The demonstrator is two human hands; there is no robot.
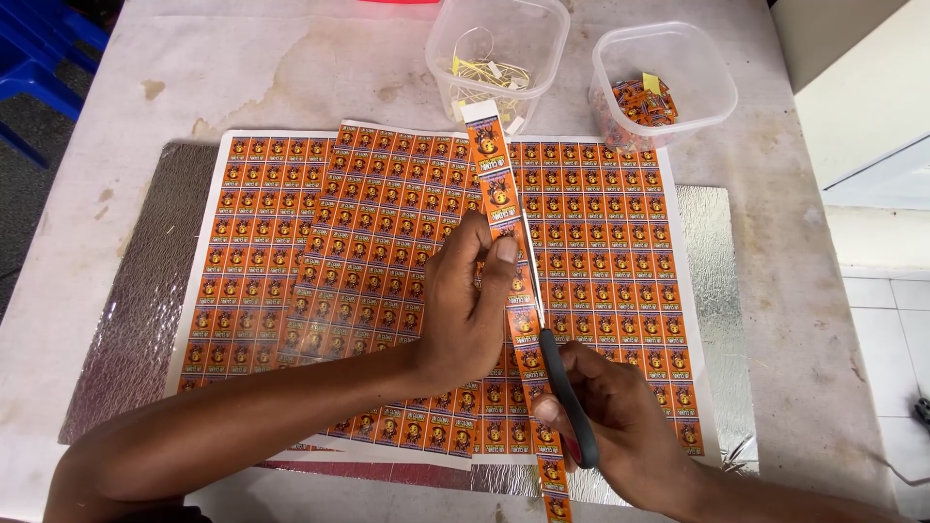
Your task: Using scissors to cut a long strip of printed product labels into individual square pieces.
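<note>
Head view, looking straight down: the left hand (472,305) is pinching a long narrow strip of orange stickers (506,242) between thumb and fingers, about halfway along it. The strip runs up over the big orange sticker sheets (320,252), its top end reaching nearly to the clear tub with yellow scraps (498,53) and its bottom end hanging past the near edge of the sheets.

The right hand (605,412) sits just right of the strip's lower part, fingers wrapped through the black handles of the scissors (554,358), so it's closed on them. The blades point up along the strip's right edge (can't really tell how far apart they are, they look like one thin line).

The sheets overlap each other and lie on a silvery textured mat (712,291) on the pale stained counter (242,68). Beyond the sheets' far right corner there's a second clear tub (664,77) with small cut orange stickers in it.
</note>
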